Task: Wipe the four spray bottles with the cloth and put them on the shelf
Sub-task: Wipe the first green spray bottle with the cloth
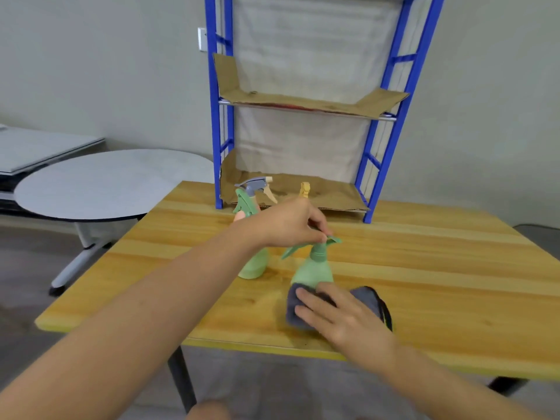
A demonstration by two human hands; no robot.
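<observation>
Left hand (286, 222) pinches the spray head of a green bottle (313, 268) standing on the surface (424, 268); right hand (339, 313), fingers fairly straight, presses the grey cloth (295, 310) against its base. Three more bottles stand just beyond, near the blue shelf (303, 195).

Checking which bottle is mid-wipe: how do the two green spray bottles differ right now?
The nearer green bottle is pinched at its nozzle by the left hand, while the right hand presses the grey cloth against its base. The farther green bottle stands untouched, partly hidden. Both are green trigger sprayers on the table.
</observation>
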